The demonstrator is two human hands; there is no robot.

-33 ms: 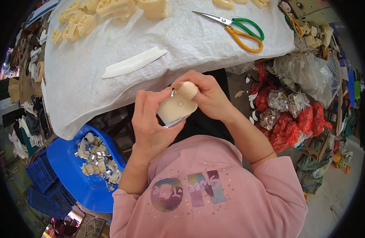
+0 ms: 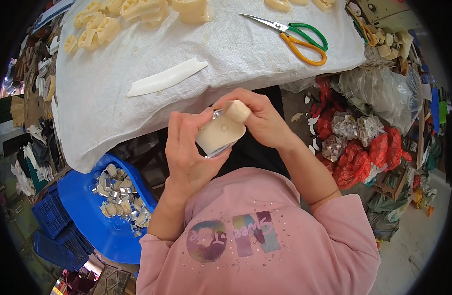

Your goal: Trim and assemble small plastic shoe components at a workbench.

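Observation:
Between my two hands is a cream piece with a shiny silver edge (image 2: 217,136), curved like a shoe heel and marked with a small ring. My left hand (image 2: 182,152) grips it from the left, fingers over the top and thumb along the lower edge. On its upper right side, my right hand (image 2: 263,117) is closed, with fingers bent behind the piece. A pale wrapping (image 2: 237,112), seemingly round my right thumb, presses on its face. Beyond my hands, a white curved strip (image 2: 167,77) lies on the white cloth (image 2: 103,110).
Scissors (image 2: 300,42) with green and orange handles lie at the far right of the cloth. Several cream moulded pieces (image 2: 142,10) sit at the back. A blue tub (image 2: 88,221) at lower left holds cream and silver pieces. Red bags (image 2: 354,162) stand at right.
The pale-wrapped thumb of my right hand has shifted slightly to the right and tilted against the piece. Both hands keep their hold.

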